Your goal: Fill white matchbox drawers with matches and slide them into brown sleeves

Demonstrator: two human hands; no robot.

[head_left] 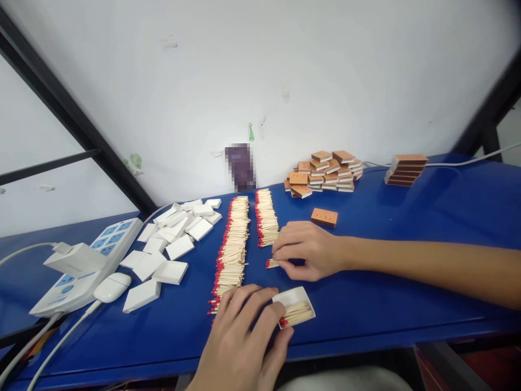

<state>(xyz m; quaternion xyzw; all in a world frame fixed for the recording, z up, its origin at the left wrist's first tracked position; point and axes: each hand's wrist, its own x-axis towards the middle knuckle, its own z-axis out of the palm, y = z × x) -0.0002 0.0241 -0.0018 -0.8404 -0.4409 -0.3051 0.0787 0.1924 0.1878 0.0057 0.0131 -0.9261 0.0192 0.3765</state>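
Observation:
My left hand (244,331) grips the left end of a small white matchbox tray (293,296) near the table's front edge. Several red-tipped matches (299,312) lie inside that tray. Beyond it, my right hand (303,251) has its fingers drawn together over a few matches (272,263), whose red heads stick out to the left; its fingertips partly hide them. Two long rows of matches run away from me: the longer row (232,239) passes beside my left hand, and the shorter row (266,217) ends by my right fingertips.
White trays (165,239) lie heaped at left, beside a power strip (122,233) with a white charger (75,259) and a white earphone case (113,287). Orange matchboxes (325,171) are piled at the back, one matchbox (324,217) lies alone, and a stack (405,169) stands right.

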